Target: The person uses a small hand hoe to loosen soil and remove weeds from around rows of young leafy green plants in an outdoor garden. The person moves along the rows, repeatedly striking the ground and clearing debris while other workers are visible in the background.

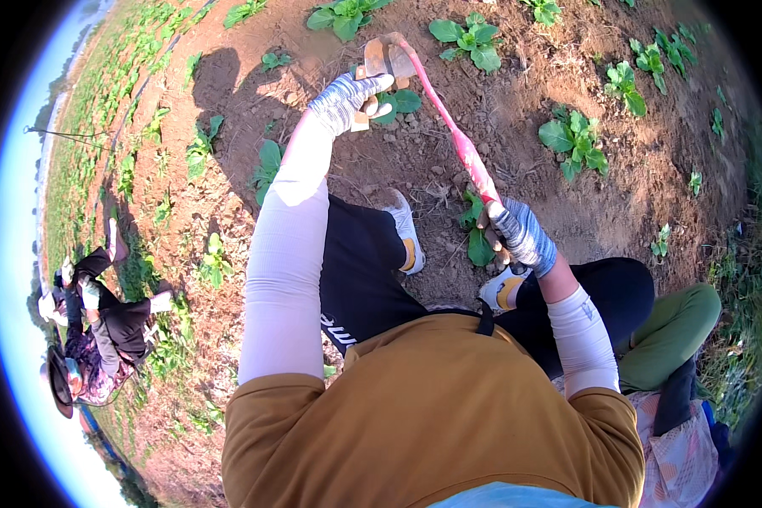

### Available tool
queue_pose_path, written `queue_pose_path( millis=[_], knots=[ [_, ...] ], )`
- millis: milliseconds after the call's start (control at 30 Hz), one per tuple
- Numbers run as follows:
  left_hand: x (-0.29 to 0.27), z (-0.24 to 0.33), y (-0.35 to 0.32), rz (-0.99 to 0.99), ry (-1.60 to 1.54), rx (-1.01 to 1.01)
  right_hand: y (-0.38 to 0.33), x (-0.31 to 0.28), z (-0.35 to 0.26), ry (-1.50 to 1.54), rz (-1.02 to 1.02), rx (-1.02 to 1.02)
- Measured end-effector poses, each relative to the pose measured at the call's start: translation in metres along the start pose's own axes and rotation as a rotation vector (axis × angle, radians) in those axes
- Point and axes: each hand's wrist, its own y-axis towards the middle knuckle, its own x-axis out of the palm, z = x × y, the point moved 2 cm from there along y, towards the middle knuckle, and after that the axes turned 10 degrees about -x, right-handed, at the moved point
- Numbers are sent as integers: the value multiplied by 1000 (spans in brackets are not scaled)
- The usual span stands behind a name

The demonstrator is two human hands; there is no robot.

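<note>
A small hoe with a pink-wrapped handle (459, 140) and a soil-stained metal blade (388, 56) is held off the ground in front of me. My right hand (519, 234), in a blue-grey knit glove with darker coated fingers, is closed around the handle's near end. At the blade's near edge is my left hand (351, 100), in a matching glove. Its fingers are curled against the blade and the thumb lies across; the exact contact is partly hidden. Below the blade, a leafy green seedling (398, 103) grows beside my left fingers. Another seedling (480, 245) stands by my right hand.
Leafy plants (574, 142) grow across the brown soil (381, 169) ahead. My white-and-yellow shoes (408, 233) are planted among them. At the left, a person in a hat (102, 339) is bent low. Another person's green-clad knee (673, 334) is close at my right.
</note>
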Motion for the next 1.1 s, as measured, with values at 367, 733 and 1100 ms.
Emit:
queue_pose_path(
  millis=[367,733,1100],
  knots=[
    [15,13,14,300,1069,10,-8,-49,-65,-1423,252,-307],
    [37,17,-13,261,1894,149,0,-85,-36,-81,240,423],
    [114,-36,12,-496,1764,-400,61,-118,-9,112,151,697]
  ],
)
